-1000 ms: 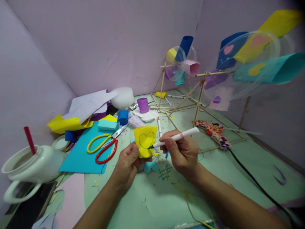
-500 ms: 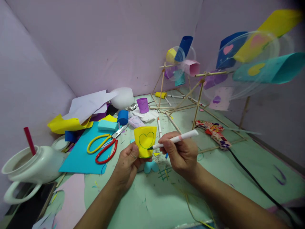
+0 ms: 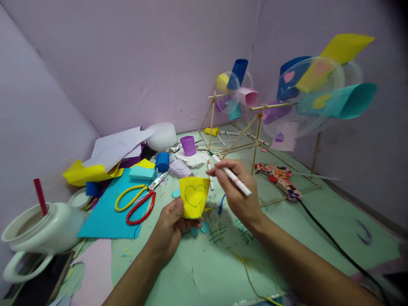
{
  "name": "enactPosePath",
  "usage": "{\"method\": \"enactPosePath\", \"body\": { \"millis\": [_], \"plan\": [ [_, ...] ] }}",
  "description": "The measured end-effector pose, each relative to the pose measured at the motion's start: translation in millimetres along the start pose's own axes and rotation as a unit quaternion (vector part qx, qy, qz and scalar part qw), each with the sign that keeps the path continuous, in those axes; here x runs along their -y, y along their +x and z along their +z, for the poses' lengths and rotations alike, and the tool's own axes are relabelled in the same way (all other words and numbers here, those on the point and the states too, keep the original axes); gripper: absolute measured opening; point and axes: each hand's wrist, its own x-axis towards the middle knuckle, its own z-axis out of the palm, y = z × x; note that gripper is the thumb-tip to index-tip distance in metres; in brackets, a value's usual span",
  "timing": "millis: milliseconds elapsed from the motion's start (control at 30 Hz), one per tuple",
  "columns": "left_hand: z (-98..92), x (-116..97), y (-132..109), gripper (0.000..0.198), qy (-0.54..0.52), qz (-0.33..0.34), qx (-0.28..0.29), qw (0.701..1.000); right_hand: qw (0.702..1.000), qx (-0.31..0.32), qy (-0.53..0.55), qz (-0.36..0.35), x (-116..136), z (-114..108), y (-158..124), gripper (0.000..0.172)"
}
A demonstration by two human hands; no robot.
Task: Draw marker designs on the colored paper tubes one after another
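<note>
My left hand point(image 3: 170, 225) pinches the bottom of a small yellow paper cup point(image 3: 193, 196) with a green heart drawn on its side. It is held upright above the green table point(image 3: 287, 229). My right hand point(image 3: 237, 189) grips a white marker point(image 3: 230, 173), tip pointing up and left, lifted clear of the cup. Red and yellow scissors point(image 3: 136, 201) lie on a blue sheet point(image 3: 108, 212) to the left.
Two stick-framed pinwheels with coloured paper cups point(image 3: 234, 91) point(image 3: 318, 93) stand at the back right. A patterned glue gun point(image 3: 280, 175) with a black cord point(image 3: 338, 250) lies right. A white jug point(image 3: 38, 231) sits far left, with loose papers point(image 3: 111, 148) and small cups point(image 3: 188, 145) behind.
My right hand has lifted the marker off the yellow cup and swung its tip up and away. The view has tilted slightly, and the cup sits a little lower.
</note>
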Motion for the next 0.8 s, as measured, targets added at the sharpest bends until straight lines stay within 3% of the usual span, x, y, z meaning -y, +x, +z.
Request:
{"method": "enactPosePath", "body": {
  "millis": [100,200,433,667,800],
  "plan": [
    [-1.4,-2.2,-1.6,0.031,0.04,-0.022,0.021,0.999,0.994,0.084,-0.056,-0.028,-0.7,-4.2,1.5,0.011],
    [-2.3,-4.7,-1.8,0.035,0.039,-0.022,0.035,0.998,0.987,0.128,-0.069,-0.069,1.5,-7.0,2.7,0.015],
    [-5.9,-3.2,1.4,0.033,-0.004,-0.002,0.042,0.999,0.967,0.115,-0.114,-0.199,6.3,-7.3,2.7,0.019],
    [-14.0,-2.3,4.1,0.034,-0.013,0.005,0.05,0.999,0.953,0.173,-0.127,-0.214,6.1,-7.0,1.0,0.021],
    [-16.5,-3.0,4.7,0.034,-0.023,0.022,0.041,0.999,0.943,0.242,-0.126,-0.189,6.7,-6.9,-1.1,0.021]
  ]
}}
